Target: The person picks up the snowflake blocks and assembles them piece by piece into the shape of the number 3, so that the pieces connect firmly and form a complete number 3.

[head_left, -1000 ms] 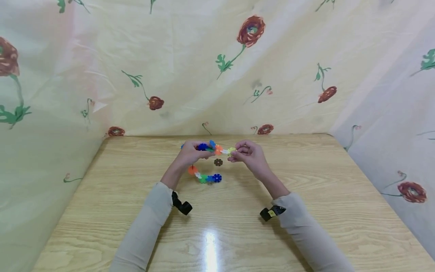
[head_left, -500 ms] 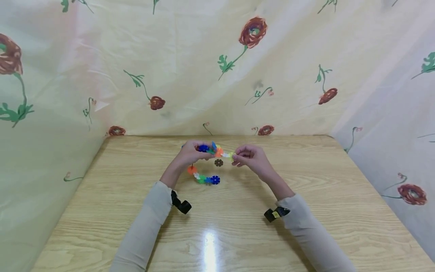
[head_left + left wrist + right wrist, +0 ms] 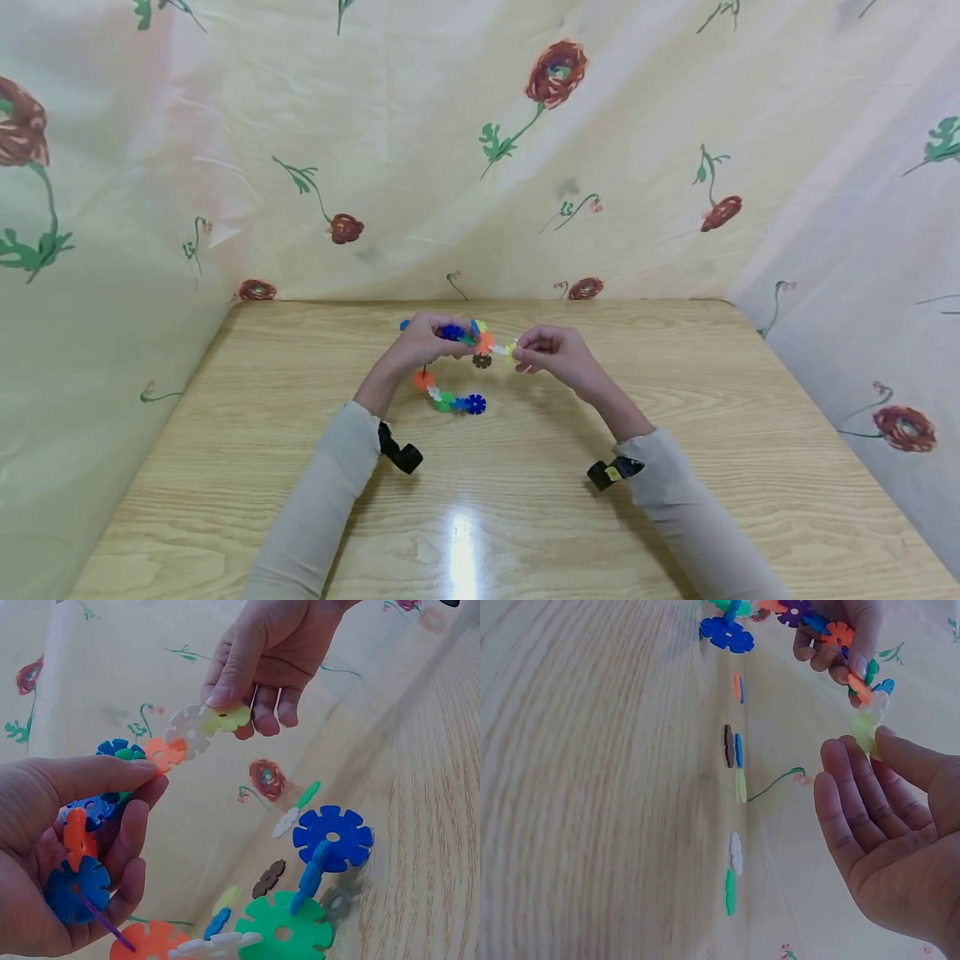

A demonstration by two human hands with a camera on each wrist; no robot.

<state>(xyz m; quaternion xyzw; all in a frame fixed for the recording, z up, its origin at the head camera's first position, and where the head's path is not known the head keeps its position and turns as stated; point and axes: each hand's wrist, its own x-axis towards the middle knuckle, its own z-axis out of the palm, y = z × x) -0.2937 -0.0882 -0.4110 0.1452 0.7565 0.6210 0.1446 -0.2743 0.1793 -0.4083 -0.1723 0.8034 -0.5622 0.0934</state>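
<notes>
A chain of flower-shaped interlocking plastic discs runs from my left hand (image 3: 422, 345) to my right hand (image 3: 558, 357), above the table. The left thumb and fingers grip it near an orange disc (image 3: 166, 752); blue and green discs sit against that hand. The right thumb and fingertips pinch the yellow disc (image 3: 227, 717) at the chain's end, joined to a white disc (image 3: 190, 730). The rest of the chain curves down past the left hand through another orange disc (image 3: 423, 381), a green disc (image 3: 445, 402) and a dark blue end disc (image 3: 475, 404).
On the wooden table (image 3: 480, 475), a loose brown disc (image 3: 482, 361) lies below the held chain. The right wrist view shows more loose discs, among them a white disc (image 3: 736, 853) and a green disc (image 3: 730, 892). Floral cloth (image 3: 420, 150) hangs along the table's far edge.
My right hand has moved slightly right and nearer the body, keeping its pinch on the yellow disc. That end of the chain has come lower with it. My left hand has barely shifted.
</notes>
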